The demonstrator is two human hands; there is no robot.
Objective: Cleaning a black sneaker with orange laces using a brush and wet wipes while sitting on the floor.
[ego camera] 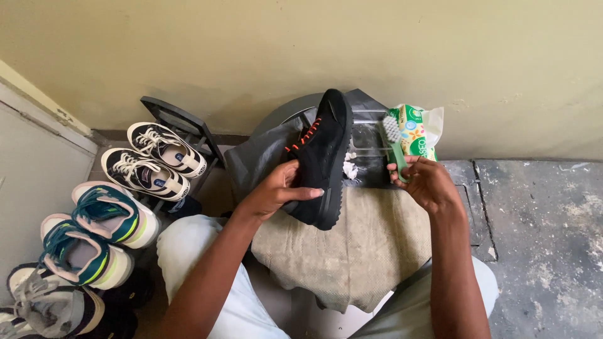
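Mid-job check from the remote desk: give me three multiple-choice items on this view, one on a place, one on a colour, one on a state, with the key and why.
1. Where do the spare sneakers lie?
A. To the person's left, along the wall
B. On the cloth on the lap
C. To the right of the green packet

2. What colour are the laces of the black shoe?
A. White
B. Orange
C. Green

3. What does the right hand hold?
A. Nothing
B. A green-handled brush, bristles up
C. A rag

Key: 1 A, the pairs line up on the left, beside the wall. 2 B, orange laces show against the black upper that the left hand grips. 3 B, the fingers close round the brush in front of the green packet.
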